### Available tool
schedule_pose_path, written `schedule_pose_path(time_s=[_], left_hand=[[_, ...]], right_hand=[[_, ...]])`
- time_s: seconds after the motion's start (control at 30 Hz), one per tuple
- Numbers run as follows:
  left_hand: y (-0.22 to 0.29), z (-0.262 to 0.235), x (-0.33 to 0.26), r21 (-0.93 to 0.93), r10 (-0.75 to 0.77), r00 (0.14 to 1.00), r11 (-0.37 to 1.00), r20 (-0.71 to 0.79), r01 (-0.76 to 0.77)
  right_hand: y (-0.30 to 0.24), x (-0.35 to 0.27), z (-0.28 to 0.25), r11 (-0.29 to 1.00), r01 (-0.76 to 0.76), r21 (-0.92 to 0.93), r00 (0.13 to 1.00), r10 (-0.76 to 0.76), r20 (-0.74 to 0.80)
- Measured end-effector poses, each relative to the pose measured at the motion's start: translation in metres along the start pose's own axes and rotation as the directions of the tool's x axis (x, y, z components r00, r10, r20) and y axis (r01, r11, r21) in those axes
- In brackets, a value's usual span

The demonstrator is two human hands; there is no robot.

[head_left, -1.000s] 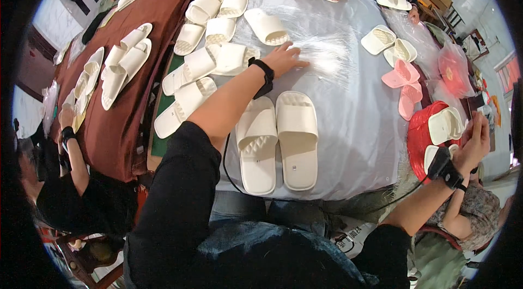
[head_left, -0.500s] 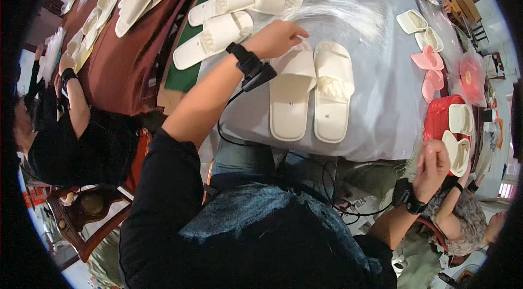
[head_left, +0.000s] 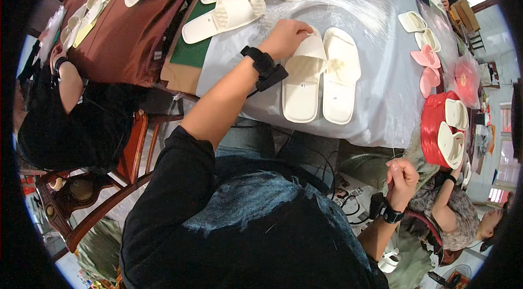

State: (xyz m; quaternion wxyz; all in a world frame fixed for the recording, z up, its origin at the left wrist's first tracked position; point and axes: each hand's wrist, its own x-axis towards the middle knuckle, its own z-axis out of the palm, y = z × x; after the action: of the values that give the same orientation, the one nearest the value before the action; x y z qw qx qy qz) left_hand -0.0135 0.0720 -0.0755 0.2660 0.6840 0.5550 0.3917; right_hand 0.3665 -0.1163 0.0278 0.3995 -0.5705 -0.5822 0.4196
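Observation:
A pair of cream slippers lies side by side on the plastic-covered table, toes pointing away from me. My left hand [head_left: 286,38] is at the toe of the left slipper [head_left: 302,84], its fingertips pinched together there; whatever they hold is hidden or too small to make out. The right slipper [head_left: 340,76] lies beside it, untouched. My right hand [head_left: 402,179] is raised off the table's near right edge, thumb and fingers pinched. A faint thin line shows just above it, but I cannot tell whether it is a thread in the fingers.
Several more cream slippers [head_left: 223,19] lie at the far left. A brown-covered table [head_left: 122,43] stands to the left, with a co-worker [head_left: 76,120] seated by it. Pink slippers [head_left: 427,71] and a red roll [head_left: 431,125] are at the right, near another person [head_left: 441,210].
My right hand has moved left and closer to my body, away from the red roll. The left hand stays by the left slipper's toe. The whole view has shifted slightly.

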Motion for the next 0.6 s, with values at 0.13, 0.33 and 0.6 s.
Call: schedule_pose_path(time_s=[0.13, 0.33, 0.6], left_hand=[[-0.009, -0.004, -0.002, -0.052, -0.035, 0.999, 0.998, -0.029, 0.033], [-0.004, -0.012, -0.004, -0.09, -0.07, 0.997, 0.994, -0.04, 0.066], [0.048, -0.024, -0.049, 0.038, 0.002, 0.994, 0.999, -0.107, 0.002]], right_hand=[[0.005, -0.01, -0.003, 0.995, -0.094, -0.036, 0.994, 0.096, 0.049], [0.018, -0.025, -0.006, 0.998, -0.063, -0.018, 0.985, 0.065, 0.158], [0.027, -0.027, -0.011, 0.969, -0.151, -0.196, 0.927, 0.207, 0.313]])
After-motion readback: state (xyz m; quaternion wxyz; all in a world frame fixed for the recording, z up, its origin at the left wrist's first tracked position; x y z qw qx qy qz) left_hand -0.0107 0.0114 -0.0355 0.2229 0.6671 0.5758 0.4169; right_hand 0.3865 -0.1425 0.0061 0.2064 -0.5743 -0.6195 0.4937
